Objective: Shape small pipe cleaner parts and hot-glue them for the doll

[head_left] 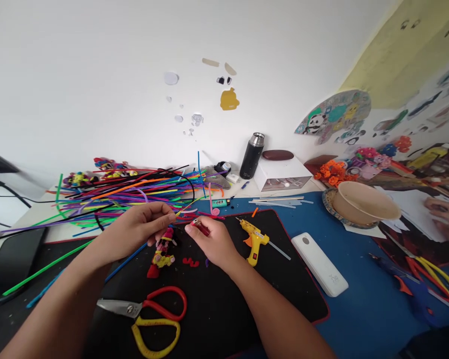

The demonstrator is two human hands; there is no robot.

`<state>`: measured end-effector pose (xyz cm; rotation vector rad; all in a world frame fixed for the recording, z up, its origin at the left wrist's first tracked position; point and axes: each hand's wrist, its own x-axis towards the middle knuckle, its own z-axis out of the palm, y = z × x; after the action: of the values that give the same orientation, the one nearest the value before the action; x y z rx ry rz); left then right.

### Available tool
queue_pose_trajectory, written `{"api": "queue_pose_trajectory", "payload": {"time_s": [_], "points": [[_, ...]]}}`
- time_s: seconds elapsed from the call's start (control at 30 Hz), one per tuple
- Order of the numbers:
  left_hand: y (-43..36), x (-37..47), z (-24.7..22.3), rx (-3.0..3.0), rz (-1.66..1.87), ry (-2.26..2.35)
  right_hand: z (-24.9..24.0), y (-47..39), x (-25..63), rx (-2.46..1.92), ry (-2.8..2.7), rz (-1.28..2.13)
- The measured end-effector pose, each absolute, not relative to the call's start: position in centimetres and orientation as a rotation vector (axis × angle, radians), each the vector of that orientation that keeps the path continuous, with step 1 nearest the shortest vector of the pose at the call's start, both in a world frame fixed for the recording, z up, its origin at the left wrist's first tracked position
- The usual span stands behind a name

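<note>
My left hand (145, 227) is closed, thumb and forefinger pinching a thin yellow-green strand (179, 213) that looks like a pipe cleaner. Close by on the right, my right hand (215, 244) is wrapped round a small red lighter (201, 227) with a metal top. The two hands are apart, and no flame shows. Below my left hand lies a little pipe-cleaner figure (163, 254) in red, pink and yellow. Red curled bits (190, 262) rest on the black mat (217, 309) beside it. Scissors (157, 309) with one red and one yellow handle lie nearer to me.
A heap of coloured pipe cleaners (134, 192) spreads at the back left. Right of my hands are a yellow glue gun (255, 239), a white power bank (319, 264) and a beige bowl (362, 204). A black flask (252, 157) stands behind. Another person's hand (447, 217) is at far right.
</note>
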<state>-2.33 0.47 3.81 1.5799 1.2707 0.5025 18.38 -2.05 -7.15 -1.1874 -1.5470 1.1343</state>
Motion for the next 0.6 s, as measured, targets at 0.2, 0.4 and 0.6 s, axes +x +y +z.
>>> {"api": "queue_pose_trajectory", "payload": {"time_s": [0.2,0.4,0.6], "points": [[0.8,-3.8,4.1,1.569,0.589,1.242,-6.6,-2.4,17.8,-1.399,-2.004,0.798],[1.1,-4.7,4.0,1.608,0.623,1.177,-5.1,-2.2,18.9,-1.656,-2.323,0.536],[1.0,-5.3,4.0,1.619,0.648,1.123,-4.4,-1.7,20.2,-1.795,-2.410,0.458]]}}
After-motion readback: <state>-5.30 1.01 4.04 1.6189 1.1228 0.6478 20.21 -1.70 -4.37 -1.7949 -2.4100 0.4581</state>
